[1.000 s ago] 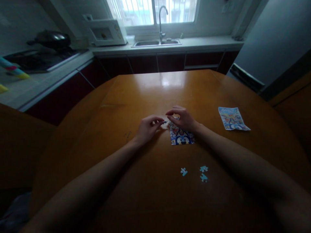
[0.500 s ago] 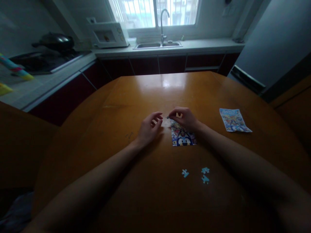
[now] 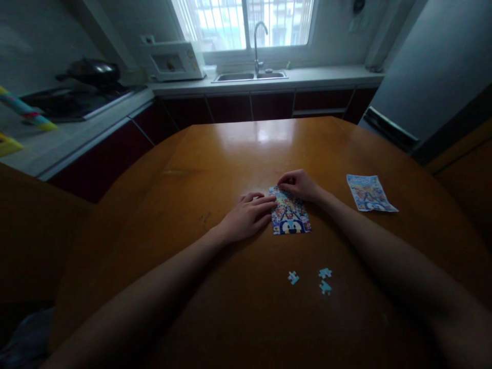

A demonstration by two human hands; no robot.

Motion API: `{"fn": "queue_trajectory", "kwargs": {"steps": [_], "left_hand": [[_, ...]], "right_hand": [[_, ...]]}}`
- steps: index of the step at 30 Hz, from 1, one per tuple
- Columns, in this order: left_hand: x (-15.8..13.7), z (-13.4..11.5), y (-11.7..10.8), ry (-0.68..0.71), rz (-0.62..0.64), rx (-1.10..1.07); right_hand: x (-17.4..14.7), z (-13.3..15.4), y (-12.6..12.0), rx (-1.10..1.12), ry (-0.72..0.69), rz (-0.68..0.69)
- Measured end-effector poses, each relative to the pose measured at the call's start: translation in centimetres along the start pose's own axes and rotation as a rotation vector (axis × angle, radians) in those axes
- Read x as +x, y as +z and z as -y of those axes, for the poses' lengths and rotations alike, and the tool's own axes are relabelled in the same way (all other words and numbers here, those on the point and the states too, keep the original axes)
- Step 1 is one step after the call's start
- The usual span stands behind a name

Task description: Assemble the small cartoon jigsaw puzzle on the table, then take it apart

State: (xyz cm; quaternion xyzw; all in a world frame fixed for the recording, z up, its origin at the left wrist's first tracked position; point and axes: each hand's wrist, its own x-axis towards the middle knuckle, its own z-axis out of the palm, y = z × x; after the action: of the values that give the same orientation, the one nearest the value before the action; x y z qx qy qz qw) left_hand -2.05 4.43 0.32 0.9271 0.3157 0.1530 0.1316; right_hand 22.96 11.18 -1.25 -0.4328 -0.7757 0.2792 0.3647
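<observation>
The bare left hand (image 3: 249,218) lies palm down, fingers loosely stretched, their tips resting on the left edge of a rectangular, multicoloured jigsaw puzzle (image 3: 291,214) with a blue cartoon dog's face along its near side; it grasps nothing that shows. The bare right hand (image 3: 302,185) is at the puzzle's far edge with thumb and fingertips drawn together; whether a piece is pinched between them I cannot tell. The puzzle lies flat on the brown, glossy wooden bench (image 3: 230,154), between the two hands and slightly nearer than the right one

Nearer still, apart from the puzzle, lie three loose, pale-blue jigsaw pieces: one on the left (image 3: 293,278), and two on the right, one far (image 3: 325,272) and one near (image 3: 325,287), so close that contact between them is unclear. Well to the right of the puzzle is a creased, colourful printed sheet (image 3: 371,192), its near right corner pointing outward

Beyond the bench, a pale worktop (image 3: 323,73) carries a white microwave (image 3: 171,60) on the left and a steel double sink (image 3: 237,77) under a bright window (image 3: 215,23)
</observation>
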Motion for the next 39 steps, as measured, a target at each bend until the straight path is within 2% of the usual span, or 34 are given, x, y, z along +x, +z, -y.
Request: {"fn": "queue_trajectory", "kwargs": {"steps": [20,27,32,39], "left_hand": [[0.1,0.1,0.3,-0.002,-0.028,0.016],[0.1,0.0,0.3,-0.003,-0.023,0.017],[0.1,0.1,0.3,-0.016,-0.012,0.027],[0.1,0.1,0.3,-0.007,-0.020,0.031]], "right_hand": [[0.3,-0.6,0.3,-0.178,-0.135,0.049],[0.2,-1.2,0.4,-0.074,-0.088,-0.041],[0.2,-1.9,0.8,-0.055,-0.147,0.001],[0.2,-1.5,0.8,-0.057,-0.150,-0.037]]}}
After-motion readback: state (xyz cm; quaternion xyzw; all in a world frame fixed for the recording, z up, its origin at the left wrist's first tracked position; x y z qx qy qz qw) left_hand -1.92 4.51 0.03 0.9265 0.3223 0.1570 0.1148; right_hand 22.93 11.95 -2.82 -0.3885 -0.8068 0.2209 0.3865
